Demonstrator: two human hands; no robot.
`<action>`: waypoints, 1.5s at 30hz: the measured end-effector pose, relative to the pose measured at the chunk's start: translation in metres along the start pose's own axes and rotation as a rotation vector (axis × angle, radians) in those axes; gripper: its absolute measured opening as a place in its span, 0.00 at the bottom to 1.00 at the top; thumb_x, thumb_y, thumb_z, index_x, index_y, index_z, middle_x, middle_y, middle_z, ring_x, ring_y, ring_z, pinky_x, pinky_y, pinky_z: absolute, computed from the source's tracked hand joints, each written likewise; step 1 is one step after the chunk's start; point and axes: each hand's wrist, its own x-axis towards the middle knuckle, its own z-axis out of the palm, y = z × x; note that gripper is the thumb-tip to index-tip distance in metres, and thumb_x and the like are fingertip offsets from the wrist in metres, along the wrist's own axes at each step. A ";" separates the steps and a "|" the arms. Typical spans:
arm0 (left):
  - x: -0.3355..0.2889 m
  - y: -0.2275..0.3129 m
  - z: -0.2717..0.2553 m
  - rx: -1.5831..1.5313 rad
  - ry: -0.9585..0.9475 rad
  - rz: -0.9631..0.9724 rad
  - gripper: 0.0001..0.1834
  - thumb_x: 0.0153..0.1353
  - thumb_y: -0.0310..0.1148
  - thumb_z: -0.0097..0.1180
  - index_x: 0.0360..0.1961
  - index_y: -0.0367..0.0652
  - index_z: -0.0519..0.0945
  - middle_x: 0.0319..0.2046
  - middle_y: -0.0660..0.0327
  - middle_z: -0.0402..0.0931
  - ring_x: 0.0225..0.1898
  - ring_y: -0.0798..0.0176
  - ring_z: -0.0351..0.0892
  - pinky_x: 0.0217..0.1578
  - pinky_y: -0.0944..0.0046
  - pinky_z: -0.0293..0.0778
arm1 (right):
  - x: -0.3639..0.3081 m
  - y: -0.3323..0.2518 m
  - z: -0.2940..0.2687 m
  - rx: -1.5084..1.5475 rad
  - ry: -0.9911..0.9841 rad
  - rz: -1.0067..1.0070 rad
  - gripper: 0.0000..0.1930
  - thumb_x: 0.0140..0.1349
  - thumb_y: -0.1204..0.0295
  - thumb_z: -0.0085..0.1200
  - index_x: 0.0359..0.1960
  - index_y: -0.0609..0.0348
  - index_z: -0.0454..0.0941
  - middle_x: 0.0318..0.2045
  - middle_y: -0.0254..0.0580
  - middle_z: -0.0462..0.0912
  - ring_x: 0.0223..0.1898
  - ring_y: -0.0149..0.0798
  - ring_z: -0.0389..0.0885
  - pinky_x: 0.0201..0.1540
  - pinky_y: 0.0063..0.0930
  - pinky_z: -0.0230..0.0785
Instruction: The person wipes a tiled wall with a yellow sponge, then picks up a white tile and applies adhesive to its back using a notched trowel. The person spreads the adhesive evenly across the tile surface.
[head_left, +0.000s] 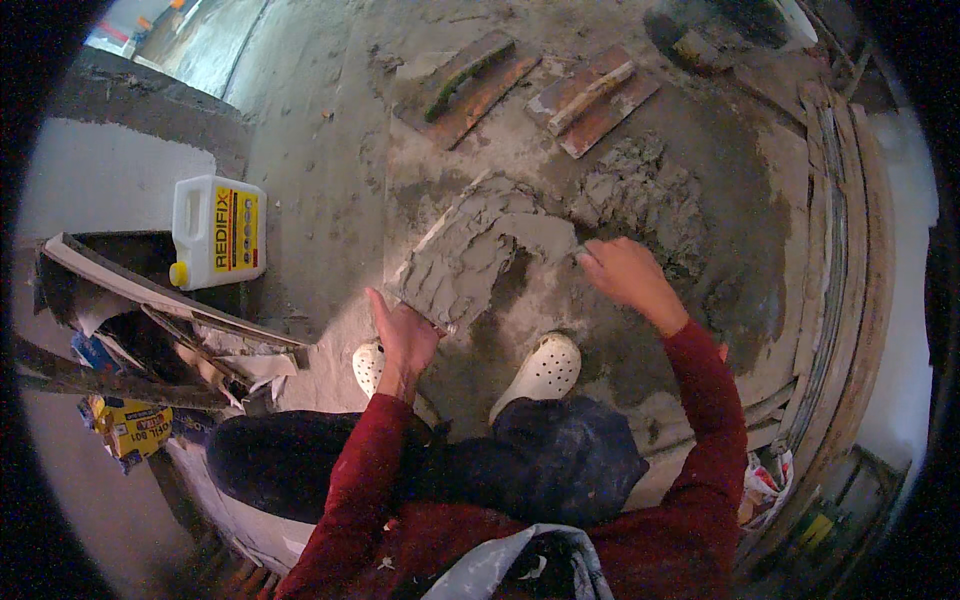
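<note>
A flat slab with a pale edge (425, 240), perhaps a tile, is tilted in front of my shoes, its upper face spread with wet grey mortar (460, 250). My left hand (408, 335) grips its near lower corner, thumb sticking up along the edge and the other fingers partly hidden. On the right, my right hand (632, 275) is closed round the handle end of a trowel (548, 236). Its mortar-smeared blade points left and touches the mortar on the slab. Most of the handle is hidden in my fist. Beyond the right hand lies a heap of mortar (645, 200).
Two floats, one with a green handle (470, 82) and one with a pale handle (592, 97), lie on the floor ahead. A dark bucket (735, 30) stands far right. A white jug (218, 232) stands left beside wooden scraps (190, 315). Long boards (840, 230) line the right.
</note>
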 end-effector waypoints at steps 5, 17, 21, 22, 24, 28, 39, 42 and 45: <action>0.003 -0.007 0.022 0.134 0.056 0.028 0.46 0.63 0.71 0.24 0.70 0.46 0.53 0.69 0.58 0.54 0.68 0.51 0.55 0.65 0.45 0.52 | -0.016 -0.003 0.075 0.727 0.033 0.192 0.16 0.66 0.63 0.47 0.31 0.66 0.76 0.24 0.51 0.79 0.23 0.46 0.74 0.31 0.38 0.68; 0.006 0.018 0.038 0.129 0.058 0.028 0.41 0.65 0.66 0.29 0.68 0.46 0.58 0.67 0.57 0.59 0.67 0.50 0.59 0.65 0.44 0.54 | -0.075 -0.010 0.096 0.551 0.235 0.321 0.17 0.64 0.62 0.48 0.32 0.68 0.75 0.26 0.59 0.77 0.27 0.57 0.75 0.32 0.41 0.66; 0.001 0.014 0.068 0.115 0.036 -0.011 0.40 0.66 0.65 0.26 0.68 0.46 0.58 0.67 0.57 0.59 0.67 0.49 0.58 0.65 0.43 0.54 | -0.040 -0.005 0.111 0.454 0.424 0.506 0.19 0.65 0.59 0.46 0.39 0.66 0.78 0.36 0.60 0.80 0.36 0.58 0.79 0.39 0.43 0.71; 0.002 0.012 0.075 0.110 0.016 -0.022 0.40 0.66 0.64 0.26 0.68 0.46 0.58 0.67 0.57 0.60 0.67 0.49 0.58 0.65 0.42 0.54 | -0.033 0.000 0.109 0.446 0.413 0.516 0.20 0.65 0.58 0.45 0.42 0.65 0.79 0.40 0.60 0.81 0.41 0.60 0.80 0.42 0.44 0.73; 0.000 0.014 0.086 0.125 0.066 -0.003 0.40 0.67 0.64 0.25 0.68 0.47 0.59 0.66 0.57 0.60 0.67 0.50 0.59 0.65 0.42 0.54 | -0.025 -0.013 0.092 0.558 0.221 0.543 0.21 0.65 0.58 0.45 0.45 0.66 0.78 0.41 0.59 0.81 0.41 0.60 0.80 0.43 0.43 0.73; -0.001 0.015 0.098 0.179 0.163 0.000 0.40 0.67 0.65 0.22 0.67 0.47 0.59 0.66 0.57 0.60 0.66 0.49 0.59 0.65 0.41 0.54 | -0.049 -0.035 0.094 0.661 0.270 0.390 0.21 0.65 0.59 0.47 0.45 0.67 0.78 0.36 0.61 0.81 0.36 0.56 0.82 0.38 0.42 0.73; 0.004 0.001 0.109 0.173 0.103 0.002 0.41 0.67 0.65 0.16 0.68 0.46 0.58 0.68 0.58 0.57 0.68 0.50 0.56 0.64 0.45 0.53 | -0.115 -0.089 0.068 1.004 0.192 0.145 0.19 0.59 0.64 0.55 0.44 0.69 0.78 0.29 0.53 0.82 0.27 0.45 0.81 0.34 0.34 0.73; 0.006 0.003 0.104 0.183 0.080 0.021 0.41 0.67 0.65 0.15 0.68 0.47 0.59 0.68 0.59 0.58 0.67 0.50 0.57 0.64 0.44 0.54 | -0.131 -0.081 0.054 1.130 0.342 0.290 0.13 0.60 0.69 0.53 0.39 0.67 0.80 0.21 0.40 0.78 0.23 0.32 0.75 0.28 0.27 0.69; 0.005 0.007 0.098 0.156 0.127 0.010 0.41 0.67 0.65 0.17 0.67 0.47 0.60 0.66 0.57 0.60 0.66 0.49 0.59 0.64 0.43 0.55 | -0.152 -0.075 0.027 0.569 0.804 0.312 0.10 0.63 0.71 0.49 0.37 0.65 0.79 0.18 0.36 0.75 0.21 0.27 0.72 0.26 0.24 0.66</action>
